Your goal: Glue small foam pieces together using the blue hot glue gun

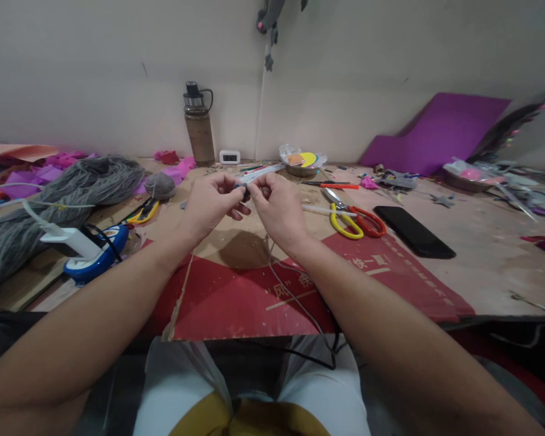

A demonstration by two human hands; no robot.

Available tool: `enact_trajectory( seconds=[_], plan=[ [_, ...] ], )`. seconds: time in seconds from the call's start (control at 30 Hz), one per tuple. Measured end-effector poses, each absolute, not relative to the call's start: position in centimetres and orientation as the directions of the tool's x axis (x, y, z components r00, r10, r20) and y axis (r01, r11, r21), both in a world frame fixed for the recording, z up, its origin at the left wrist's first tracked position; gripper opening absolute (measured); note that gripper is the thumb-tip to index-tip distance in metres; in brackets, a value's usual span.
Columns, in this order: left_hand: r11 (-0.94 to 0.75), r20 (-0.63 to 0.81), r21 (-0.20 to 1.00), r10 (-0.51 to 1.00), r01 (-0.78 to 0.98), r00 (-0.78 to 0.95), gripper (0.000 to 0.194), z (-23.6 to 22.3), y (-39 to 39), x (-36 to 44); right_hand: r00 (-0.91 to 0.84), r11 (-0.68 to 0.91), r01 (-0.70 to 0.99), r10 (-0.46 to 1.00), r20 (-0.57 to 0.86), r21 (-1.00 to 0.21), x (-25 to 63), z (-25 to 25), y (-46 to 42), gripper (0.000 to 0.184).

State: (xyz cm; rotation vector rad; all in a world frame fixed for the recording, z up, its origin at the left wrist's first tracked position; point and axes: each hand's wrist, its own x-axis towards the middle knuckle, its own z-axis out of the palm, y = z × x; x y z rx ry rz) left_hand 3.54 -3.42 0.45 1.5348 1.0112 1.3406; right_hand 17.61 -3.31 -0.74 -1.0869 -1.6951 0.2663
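Note:
My left hand [213,197] and my right hand [278,203] meet above the table, thumbs and fingertips pinched on a small dark piece [246,192]. The fingers cover most of it, so its kind cannot be made out. A thin grey strand [281,281] hangs below my right hand and runs down over the red printed cardboard [227,303] towards my lap. Scissors [349,219] with one yellow and one red handle lie to the right of my right hand. A ball of grey yarn [160,186] sits left of my left hand.
Grey yarn skeins [95,181], a blue power socket [95,260] with a white charger and a yellow cutter [144,212] lie left. A bottle [198,130] and small clock [229,157] stand behind. Right are a black phone [413,231], an orange pen [340,186] and a purple sheet [436,136].

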Motion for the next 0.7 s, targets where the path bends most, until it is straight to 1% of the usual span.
enact_trajectory(
  seconds=[0.17, 0.4, 0.57, 0.7],
  plan=[
    [-0.322, 0.315, 0.944, 0.944, 0.069, 0.096, 0.019, 0.59, -3.58, 3.57, -0.041, 0.583, 0.548, 0.736, 0.676, -0.601, 17.49, -0.89, -3.28, 0.015],
    [-0.288, 0.281, 0.952, 0.957, 0.101, 0.073, 0.012, 0.55, -3.50, 3.46, -0.027, 0.562, 0.449, 0.786, 0.618, -0.695, 17.44, -0.90, -3.05, 0.016],
    [-0.276, 0.273, 0.952, 0.961, 0.129, 0.046, 0.009, 0.53, -3.40, 3.36, -0.024, 0.555, 0.430, 0.796, 0.605, -0.712, 17.39, -0.93, -3.10, 0.017],
    [-0.318, 0.317, 0.933, 0.948, 0.167, 0.035, 0.006, 0.58, -3.31, 3.34, -0.023, 0.550, 0.421, 0.801, 0.598, -0.721, 17.46, -0.92, -3.07, 0.017]
  ],
)
